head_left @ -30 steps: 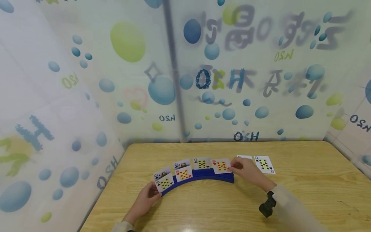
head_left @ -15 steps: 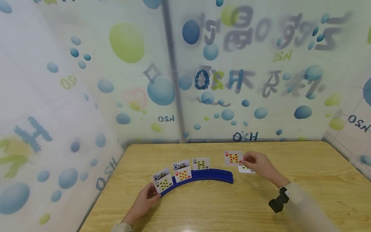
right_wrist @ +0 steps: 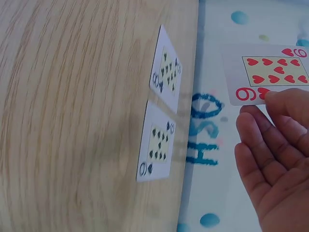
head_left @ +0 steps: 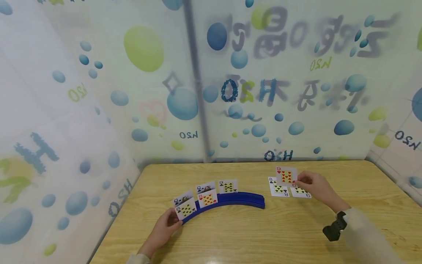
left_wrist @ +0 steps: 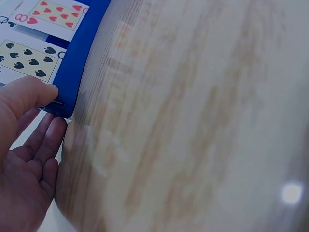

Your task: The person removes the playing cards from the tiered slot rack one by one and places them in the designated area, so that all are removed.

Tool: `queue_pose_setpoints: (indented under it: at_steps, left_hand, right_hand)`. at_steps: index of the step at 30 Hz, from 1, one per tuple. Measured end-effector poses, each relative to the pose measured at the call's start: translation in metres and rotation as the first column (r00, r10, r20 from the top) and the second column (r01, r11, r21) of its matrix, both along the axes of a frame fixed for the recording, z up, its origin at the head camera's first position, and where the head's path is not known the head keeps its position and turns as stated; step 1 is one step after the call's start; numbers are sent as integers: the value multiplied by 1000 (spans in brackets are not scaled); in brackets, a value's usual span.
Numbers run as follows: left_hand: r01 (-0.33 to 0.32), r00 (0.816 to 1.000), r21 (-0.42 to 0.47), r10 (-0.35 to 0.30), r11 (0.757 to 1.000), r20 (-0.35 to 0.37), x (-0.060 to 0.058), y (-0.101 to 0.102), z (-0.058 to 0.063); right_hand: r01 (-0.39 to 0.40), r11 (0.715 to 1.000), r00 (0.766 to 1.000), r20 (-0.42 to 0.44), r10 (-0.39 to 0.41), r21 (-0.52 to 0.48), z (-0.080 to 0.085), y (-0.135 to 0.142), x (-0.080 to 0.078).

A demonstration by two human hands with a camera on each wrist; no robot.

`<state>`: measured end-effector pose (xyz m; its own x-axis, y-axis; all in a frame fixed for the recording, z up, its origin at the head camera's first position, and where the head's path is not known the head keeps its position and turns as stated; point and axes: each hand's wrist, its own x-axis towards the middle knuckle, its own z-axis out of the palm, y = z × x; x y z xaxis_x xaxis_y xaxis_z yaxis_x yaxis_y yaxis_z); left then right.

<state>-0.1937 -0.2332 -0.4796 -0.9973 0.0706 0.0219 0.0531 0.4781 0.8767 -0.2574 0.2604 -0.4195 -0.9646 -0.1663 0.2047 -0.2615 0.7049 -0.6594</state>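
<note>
The white nine-of-hearts card (head_left: pixel 286 175), pinched by the right hand (head_left: pixel 315 187), hangs above two white black-suited cards (head_left: pixel 277 190), far right; only the right wrist view shows it clear of the worktop (head_left: pixel 224 234). A second ago it was at the curved blue rack (head_left: pixel 242 198), whose near left end the left hand (head_left: pixel 162 230) grips.

Head view above table (head_left: pixel 230 234) (wrist views closer)
</note>
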Motion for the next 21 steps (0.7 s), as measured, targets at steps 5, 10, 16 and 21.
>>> queue_pose_setpoints:
  at_steps: [5,10,16,21]
  left_hand:
    - [6,1000,4,-6,1000,-5,1,0,1]
    - [5,1000,-9,-5,1000,3,0,-1,0]
    - [-4,1000,-3,4,1000,2,1,0,1]
    - [-7,1000,6,7,1000,-5,0,0,1]
  right_hand:
    - [38,999,999,3,-38,27,-5,18,1]
    - [65,997,998,21,-66,51,-6,33,1]
    - [75,995,997,15,-76,63,-5,45,1]
    - [93,993,996,9,-94,68,-9,56,0]
